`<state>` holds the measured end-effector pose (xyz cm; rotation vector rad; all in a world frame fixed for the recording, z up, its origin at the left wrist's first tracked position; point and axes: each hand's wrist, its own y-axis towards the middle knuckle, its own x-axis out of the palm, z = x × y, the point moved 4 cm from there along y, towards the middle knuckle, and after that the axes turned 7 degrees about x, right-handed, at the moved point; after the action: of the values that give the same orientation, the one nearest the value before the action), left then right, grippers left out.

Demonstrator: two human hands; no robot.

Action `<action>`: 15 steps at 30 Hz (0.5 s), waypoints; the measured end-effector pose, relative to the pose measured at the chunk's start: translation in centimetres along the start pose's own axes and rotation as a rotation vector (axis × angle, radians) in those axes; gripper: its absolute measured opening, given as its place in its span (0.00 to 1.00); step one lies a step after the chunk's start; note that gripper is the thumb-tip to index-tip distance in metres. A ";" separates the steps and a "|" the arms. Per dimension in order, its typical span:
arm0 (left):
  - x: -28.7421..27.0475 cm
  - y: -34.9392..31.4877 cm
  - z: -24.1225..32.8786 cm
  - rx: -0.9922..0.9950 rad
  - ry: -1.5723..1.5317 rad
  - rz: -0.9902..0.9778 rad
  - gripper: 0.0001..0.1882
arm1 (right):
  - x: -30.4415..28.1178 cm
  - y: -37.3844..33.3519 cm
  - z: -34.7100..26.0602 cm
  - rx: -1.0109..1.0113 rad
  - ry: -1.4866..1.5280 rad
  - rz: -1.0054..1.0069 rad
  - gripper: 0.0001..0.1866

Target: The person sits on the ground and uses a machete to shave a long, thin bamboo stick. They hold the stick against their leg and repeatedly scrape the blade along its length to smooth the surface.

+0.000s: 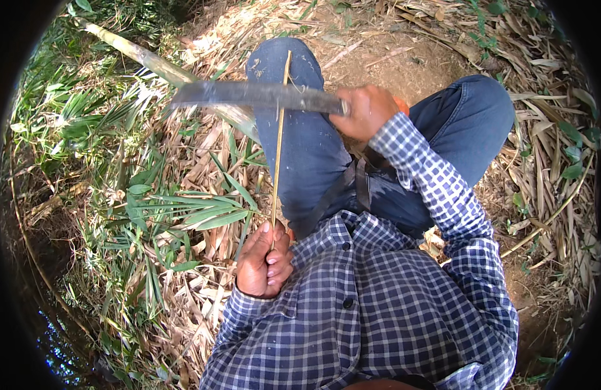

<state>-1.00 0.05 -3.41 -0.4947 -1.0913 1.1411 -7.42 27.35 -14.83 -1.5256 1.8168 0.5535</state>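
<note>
My left hand (266, 260) is closed around the lower end of a thin bamboo strip (278, 159), near my belly. The strip runs up and away from me, over my left thigh to the knee. In my right hand (367, 112) is the handle of a machete (248, 95), whose long, wide blade points left. The blade lies across the strip above my left knee and hides a short piece of it. Its outer end looks smeared by motion. Most of the handle is hidden in my fist.
A thick bamboo pole (141, 55) slants from the upper left down to my left leg. Green bamboo leaves (209, 211) and dry husks (203, 312) cover the ground at left. Bare soil (404, 62) shows beyond my knees. More dry leaves (554, 188) lie at right.
</note>
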 end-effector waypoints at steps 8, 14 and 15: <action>-0.2 1.2 0.0 -0.022 -0.204 -0.069 0.14 | -0.5 -0.9 -1.5 0.076 0.109 -0.067 0.15; 0.0 2.3 0.1 -0.026 -0.248 -0.074 0.20 | -0.5 -5.4 -4.9 -0.167 0.092 -0.208 0.15; 0.1 2.2 0.1 -0.044 -0.250 -0.072 0.20 | -0.7 -5.6 -5.1 -0.171 0.087 -0.208 0.15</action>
<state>-2.11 0.99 -5.11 -0.3489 -1.3424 1.1382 -3.11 23.03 -10.32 -1.8544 1.6829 0.5614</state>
